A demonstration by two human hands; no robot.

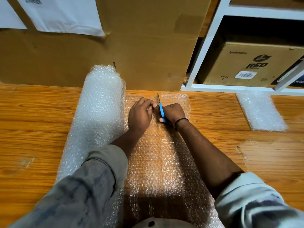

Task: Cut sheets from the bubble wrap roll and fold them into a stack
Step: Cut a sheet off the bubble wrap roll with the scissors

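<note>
A thick bubble wrap roll [100, 109] lies lengthwise on the wooden table [41, 122], left of centre. Its unrolled sheet [158, 155] spreads flat to the right of it, running from my body to the far boxes. My right hand [173, 113] grips blue-handled scissors [162, 111] whose blades point away near the sheet's far end. My left hand [141, 114] pinches the wrap just left of the blades. A folded stack of bubble wrap [261, 111] rests at the right of the table.
Large cardboard boxes [148, 46] stand right behind the roll and sheet, with white papers [65, 14] stuck on them. A white shelf unit [205, 51] at the back right holds a printed carton [246, 65].
</note>
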